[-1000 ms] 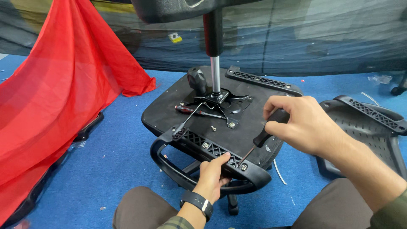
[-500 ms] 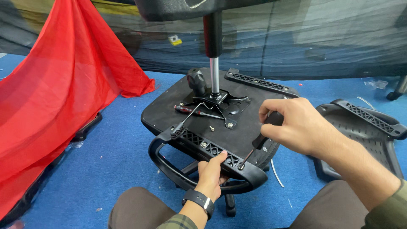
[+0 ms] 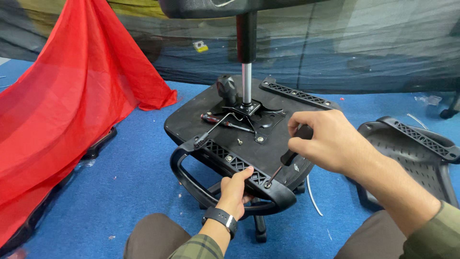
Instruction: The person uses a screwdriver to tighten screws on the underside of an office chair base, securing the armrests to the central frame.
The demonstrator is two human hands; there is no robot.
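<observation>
The right hand [image 3: 330, 141] is clenched around the black handle of a screwdriver [image 3: 286, 160], whose thin metal shaft slants down and to the left so that its tip meets a screw in the black ribbed plastic armrest bracket [image 3: 237, 164]. That bracket lies along the near edge of the upturned black office chair seat [image 3: 191, 122]. The left hand [image 3: 235, 190], with a black watch on its wrist, grips the curved black plastic armrest loop [image 3: 184, 180] from below, just beside the screwdriver tip, fingers wrapped over its upper bar.

On the flat underside of the seat, a loose silver screw [image 3: 239, 141] lies near the bracket. Farther up, a small red-and-black-handled screwdriver [image 3: 215, 120] rests beside the black metal mounting plate [image 3: 261, 117], from which the chrome gas-lift column [image 3: 247, 84] rises upright. A black knob [image 3: 226, 88] stands just left of the column. A second ribbed bracket [image 3: 297, 96] runs along the seat's far edge.

To the right, on the blue carpet [image 3: 129, 168], lies a black moulded chair backrest shell [image 3: 417, 153]; nothing shows inside its hollow. A red cloth [image 3: 72, 96] drapes on the left.
</observation>
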